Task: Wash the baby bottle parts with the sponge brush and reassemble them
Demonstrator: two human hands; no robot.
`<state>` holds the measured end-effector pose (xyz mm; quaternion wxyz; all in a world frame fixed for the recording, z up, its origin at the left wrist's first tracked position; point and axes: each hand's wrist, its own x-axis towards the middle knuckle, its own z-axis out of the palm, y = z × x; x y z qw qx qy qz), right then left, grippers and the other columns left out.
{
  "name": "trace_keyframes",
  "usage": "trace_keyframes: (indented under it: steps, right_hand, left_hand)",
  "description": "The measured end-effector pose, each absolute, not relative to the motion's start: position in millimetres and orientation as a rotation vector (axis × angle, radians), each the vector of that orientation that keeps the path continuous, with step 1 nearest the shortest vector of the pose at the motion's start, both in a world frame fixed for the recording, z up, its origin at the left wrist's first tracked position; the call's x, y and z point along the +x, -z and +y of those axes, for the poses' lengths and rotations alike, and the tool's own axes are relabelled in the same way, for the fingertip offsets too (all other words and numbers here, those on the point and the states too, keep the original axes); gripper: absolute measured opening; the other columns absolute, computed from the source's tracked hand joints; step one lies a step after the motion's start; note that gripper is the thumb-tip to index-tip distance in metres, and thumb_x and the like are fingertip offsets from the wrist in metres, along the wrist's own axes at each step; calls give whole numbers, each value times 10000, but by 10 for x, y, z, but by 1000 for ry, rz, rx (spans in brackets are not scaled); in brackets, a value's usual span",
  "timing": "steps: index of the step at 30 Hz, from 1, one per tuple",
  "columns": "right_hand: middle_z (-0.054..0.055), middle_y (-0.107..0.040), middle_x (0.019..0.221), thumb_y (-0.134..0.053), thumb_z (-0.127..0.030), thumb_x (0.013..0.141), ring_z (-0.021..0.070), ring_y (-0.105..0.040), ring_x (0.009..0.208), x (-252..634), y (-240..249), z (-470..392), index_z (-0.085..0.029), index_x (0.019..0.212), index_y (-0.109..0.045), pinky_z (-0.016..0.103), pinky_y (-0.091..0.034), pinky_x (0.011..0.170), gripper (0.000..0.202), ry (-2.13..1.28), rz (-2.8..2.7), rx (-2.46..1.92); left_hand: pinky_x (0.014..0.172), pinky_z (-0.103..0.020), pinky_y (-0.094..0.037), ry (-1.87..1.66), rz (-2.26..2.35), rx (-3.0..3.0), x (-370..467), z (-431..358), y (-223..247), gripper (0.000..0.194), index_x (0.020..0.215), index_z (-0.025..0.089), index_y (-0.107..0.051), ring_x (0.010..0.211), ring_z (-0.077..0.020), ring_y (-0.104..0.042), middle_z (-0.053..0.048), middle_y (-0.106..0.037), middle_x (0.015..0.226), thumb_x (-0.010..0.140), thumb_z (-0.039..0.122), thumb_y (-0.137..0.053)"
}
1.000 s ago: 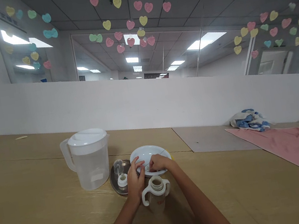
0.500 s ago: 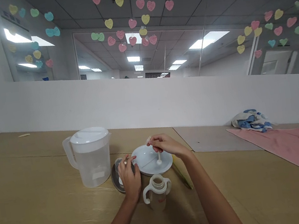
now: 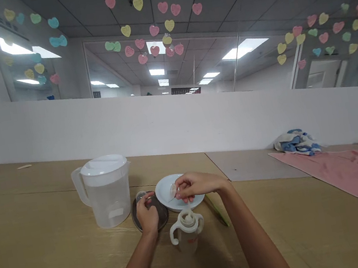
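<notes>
My right hand pinches a thin white straw-like piece with a clear round part beside the fingertips. Its lower end is at the mouth of a two-handled baby bottle standing upright on the table. Curled over a dark round plate, my left hand is closed around a small clear domed cap, whose lower part is hidden by the fingers. Behind the bottle, partly covered by my right hand, lies a white plate.
A lidded clear plastic pitcher stands to the left. Right of the white plate lies a thin green-yellow object. Farther right are a pink cloth and a crumpled blue-and-white cloth. A white wall borders the table's back.
My right hand has brought the straw-like piece from above the white plate toward me, to the bottle's mouth. My left hand's fingers have curled in around the clear cap. The view has shifted slightly.
</notes>
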<state>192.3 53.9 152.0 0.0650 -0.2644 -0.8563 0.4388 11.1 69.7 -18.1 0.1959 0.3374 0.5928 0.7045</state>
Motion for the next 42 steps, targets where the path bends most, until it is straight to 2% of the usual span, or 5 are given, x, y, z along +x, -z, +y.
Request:
trace_keyframes:
  steps: [7,15,25,31,42]
  right_hand:
    - [-48,-534,568,-744,-413,573,72,-478,507,1946,-1527,527,-152,622,-541,174,-337,457,335,-989,-2800,-998]
    - [-27,-611,677,-775,-445,501,80,-514,527,1955,-1520,526,-174,835,-628,164,-338,422,455,-966,-2811,-1162]
    - [25,-625,798,-632,-417,704,129,-590,650,1845,-1289,736,-182,1131,-548,194,-463,466,495,-1103,-2522,-1147]
    - [4,-615,793,-598,-201,685,130,-584,762,1711,-1140,830,-194,1020,-612,223,-500,619,336,-1400,-2389,-799]
    - [-1,-596,759,-686,-208,610,121,-552,737,1672,-1202,796,-158,925,-654,236,-448,691,321,-1015,-2136,-860]
  left_hand:
    - [928,-355,-409,-2068,1663,1283,149,531,-1,470,877,197,-634,967,-192,-526,-41,-539,996,553,-33,-383]
    - [920,-363,-432,-2263,1670,1839,282,368,-169,236,970,191,-585,1046,-209,-504,-81,-488,1079,846,140,-391]
    - [900,-319,-475,-2300,1264,2501,359,264,-81,342,1084,230,-558,1081,-176,-509,-77,-474,1147,848,30,-411]
    - [906,-332,-484,-2320,1197,2535,351,272,-75,396,1126,233,-536,1107,-184,-505,-91,-474,1173,838,0,-395]
    - [878,-386,-432,-2370,1606,2205,354,272,-182,220,1056,163,-530,1014,-223,-523,-108,-533,1062,848,231,-515]
